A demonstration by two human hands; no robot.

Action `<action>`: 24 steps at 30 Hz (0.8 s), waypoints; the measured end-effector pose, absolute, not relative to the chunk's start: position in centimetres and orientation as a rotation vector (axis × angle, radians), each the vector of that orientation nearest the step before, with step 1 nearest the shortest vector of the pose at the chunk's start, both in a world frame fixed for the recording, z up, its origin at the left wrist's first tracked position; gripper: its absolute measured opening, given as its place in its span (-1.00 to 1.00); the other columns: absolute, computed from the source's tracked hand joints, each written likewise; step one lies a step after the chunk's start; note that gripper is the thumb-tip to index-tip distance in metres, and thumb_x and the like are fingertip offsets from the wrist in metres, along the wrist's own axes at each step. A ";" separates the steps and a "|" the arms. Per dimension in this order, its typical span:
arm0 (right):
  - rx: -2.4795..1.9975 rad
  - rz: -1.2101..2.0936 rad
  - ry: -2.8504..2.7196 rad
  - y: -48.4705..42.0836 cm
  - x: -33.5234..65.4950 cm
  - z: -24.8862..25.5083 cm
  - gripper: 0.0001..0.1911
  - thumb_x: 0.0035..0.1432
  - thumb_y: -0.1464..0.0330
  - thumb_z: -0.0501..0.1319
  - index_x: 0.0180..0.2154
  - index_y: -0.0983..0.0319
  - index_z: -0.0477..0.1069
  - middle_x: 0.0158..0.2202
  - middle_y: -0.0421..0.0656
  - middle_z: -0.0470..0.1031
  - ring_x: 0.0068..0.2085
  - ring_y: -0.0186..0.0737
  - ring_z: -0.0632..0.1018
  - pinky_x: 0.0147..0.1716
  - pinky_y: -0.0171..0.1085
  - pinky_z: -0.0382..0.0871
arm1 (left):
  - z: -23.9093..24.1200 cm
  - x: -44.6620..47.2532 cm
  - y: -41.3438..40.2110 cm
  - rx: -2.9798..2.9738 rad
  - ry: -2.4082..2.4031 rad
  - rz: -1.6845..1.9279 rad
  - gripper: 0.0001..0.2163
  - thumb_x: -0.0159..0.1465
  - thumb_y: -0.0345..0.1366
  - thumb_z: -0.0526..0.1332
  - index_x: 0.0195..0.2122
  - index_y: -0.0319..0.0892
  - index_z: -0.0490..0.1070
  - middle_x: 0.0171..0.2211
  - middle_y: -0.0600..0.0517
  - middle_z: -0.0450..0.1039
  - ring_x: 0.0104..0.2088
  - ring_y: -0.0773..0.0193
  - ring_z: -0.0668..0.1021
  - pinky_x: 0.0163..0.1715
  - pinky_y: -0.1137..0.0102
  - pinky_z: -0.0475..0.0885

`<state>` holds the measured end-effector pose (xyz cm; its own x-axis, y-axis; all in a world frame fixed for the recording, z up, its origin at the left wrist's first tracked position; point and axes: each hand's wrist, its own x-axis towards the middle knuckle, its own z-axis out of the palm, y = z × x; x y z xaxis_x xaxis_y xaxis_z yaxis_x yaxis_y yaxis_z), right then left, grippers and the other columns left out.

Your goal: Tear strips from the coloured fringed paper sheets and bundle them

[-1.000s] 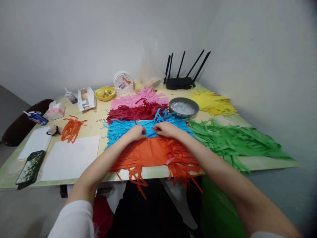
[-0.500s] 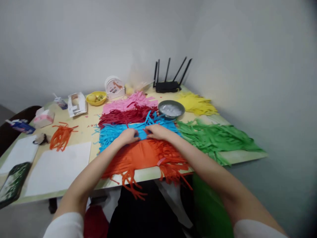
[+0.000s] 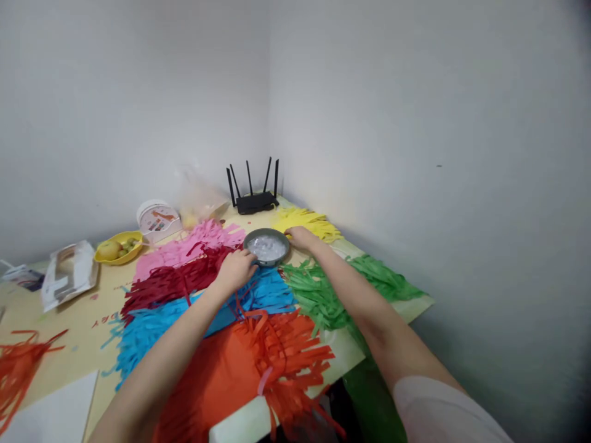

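A round grey-green bowl (image 3: pixel 268 263) with a whitish, shiny content stands among fringed coloured sheets. At its left rim, my left hand (image 3: pixel 236 269) curls its fingers against the edge. My right hand (image 3: pixel 301 238) has its fingers closed at the right rim. Beneath and beside the left hand lie a dark red fringed sheet (image 3: pixel 170 282) and a blue fringed sheet (image 3: pixel 272 292). Green fringed strips (image 3: pixel 318 292) spread under my right forearm, and a yellow fringed sheet (image 3: pixel 307 220) lies behind that hand. An orange fringed sheet (image 3: pixel 212 369) is nearest to me.
A black router (image 3: pixel 257 202) with several antennas stands at the table's back corner. Along the back are a pink fringed sheet (image 3: pixel 178 249), a white holder (image 3: pixel 159 223) and a yellow fruit bowl (image 3: pixel 120 255). Loose orange strips (image 3: pixel 18 369) and white paper (image 3: pixel 55 412) lie at left.
Both hands have left the blue sheet and moved forward and right to the bowl's two sides. The view has turned to the right.
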<state>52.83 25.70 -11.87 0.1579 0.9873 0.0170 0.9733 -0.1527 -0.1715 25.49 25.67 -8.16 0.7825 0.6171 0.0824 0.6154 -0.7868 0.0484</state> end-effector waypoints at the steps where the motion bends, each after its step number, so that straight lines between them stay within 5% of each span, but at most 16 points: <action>1: -2.286 0.149 -1.960 26.2 52.5 -12.6 -0.67 0.28 0.25 0.19 0.01 0.28 0.39 0.01 -0.04 0.45 -0.05 -0.15 0.52 -0.06 -0.06 0.46 | -8.6 27.1 26.0 2.974 0.996 0.136 -0.75 0.29 -0.24 0.17 -0.05 -0.16 0.49 -0.06 -0.13 0.50 -0.01 0.04 0.51 -0.01 0.23 0.37; 9: -2.433 0.057 -1.717 26.8 52.9 -14.0 -0.65 0.27 0.24 0.21 0.01 0.31 0.39 0.00 -0.03 0.45 -0.05 -0.15 0.52 -0.06 -0.06 0.45 | -10.4 29.5 26.2 3.003 0.986 0.133 -0.76 0.27 -0.18 0.21 -0.19 -0.22 0.54 -0.17 -0.17 0.53 -0.06 -0.02 0.50 -0.06 0.16 0.36; 14: -2.373 -0.115 -1.375 24.4 56.0 -8.1 -0.66 0.34 0.31 0.01 -0.05 0.38 0.43 -0.07 0.12 0.52 -0.01 0.00 0.50 -0.05 -0.08 0.37 | -8.1 28.2 26.0 2.960 1.010 0.332 -0.72 0.34 -0.20 0.10 -0.05 -0.18 0.50 0.04 -0.13 0.45 0.04 0.05 0.45 0.03 0.20 0.34; 17: -2.239 -0.261 -1.277 21.2 57.4 -2.3 -0.64 0.30 0.35 -0.06 -0.06 0.36 0.43 -0.02 0.13 0.50 0.04 0.00 0.46 -0.02 -0.16 0.32 | -5.7 28.1 25.4 2.812 0.886 0.684 -0.77 0.33 -0.31 0.11 -0.09 -0.21 0.50 -0.03 -0.12 0.49 0.01 0.11 0.48 0.07 0.24 0.34; 24: -1.471 -0.124 -1.257 12.1 48.6 5.7 -0.89 0.09 0.32 0.19 -0.44 0.22 0.38 -0.53 -0.23 0.43 -0.50 -0.33 0.41 -0.43 -0.32 0.30 | 1.1 29.4 18.2 2.255 0.511 1.457 -0.80 0.31 -0.30 0.15 -0.08 -0.19 0.45 -0.08 -0.11 0.50 -0.10 0.20 0.55 -0.05 0.29 0.45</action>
